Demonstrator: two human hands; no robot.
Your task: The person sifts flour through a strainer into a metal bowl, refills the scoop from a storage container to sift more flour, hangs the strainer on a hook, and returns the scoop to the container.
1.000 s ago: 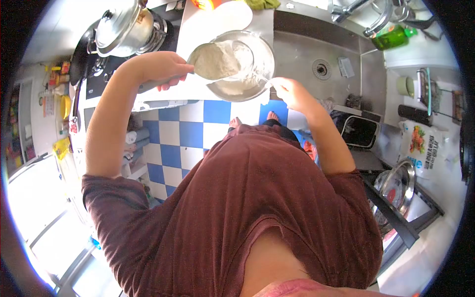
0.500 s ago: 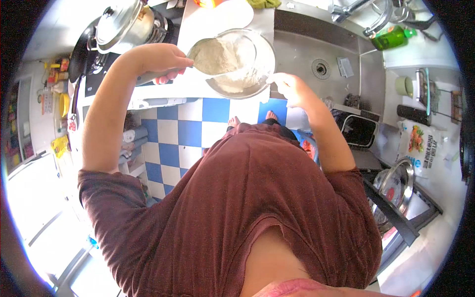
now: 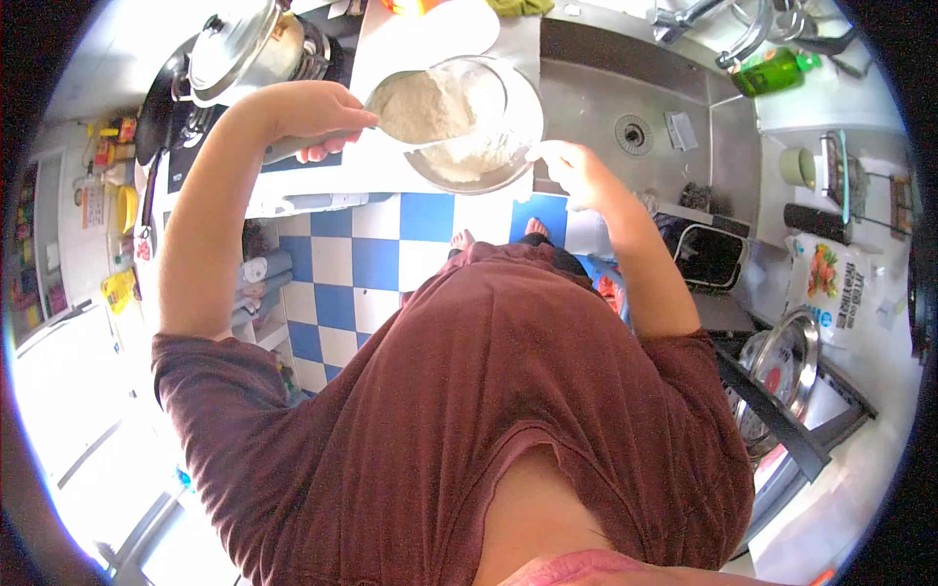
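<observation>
My left hand (image 3: 327, 122) is closed round the grey handle of a round sieve (image 3: 422, 109). Pale flour lies heaped in the sieve, mostly toward its left side. Directly below is a wide metal bowl (image 3: 525, 107) with more flour inside, and the sieve covers much of its left part. At the bowl's right rim, the thumb and fingers of my right hand (image 3: 578, 176) pinch the edge. The bowl stands close to the counter's front edge, beside the sink.
Left of the counter (image 3: 391, 171), a lidded steel pot (image 3: 244, 59) sits on the stove. A steel sink (image 3: 586, 117) is at the right, with a green bottle (image 3: 772, 73) behind it. Blue and white tiles (image 3: 376, 259) cover the floor.
My left hand and the sieve have shifted very slightly left. The flour in the sieve has moved a little. My right hand and the bowl stay in place.
</observation>
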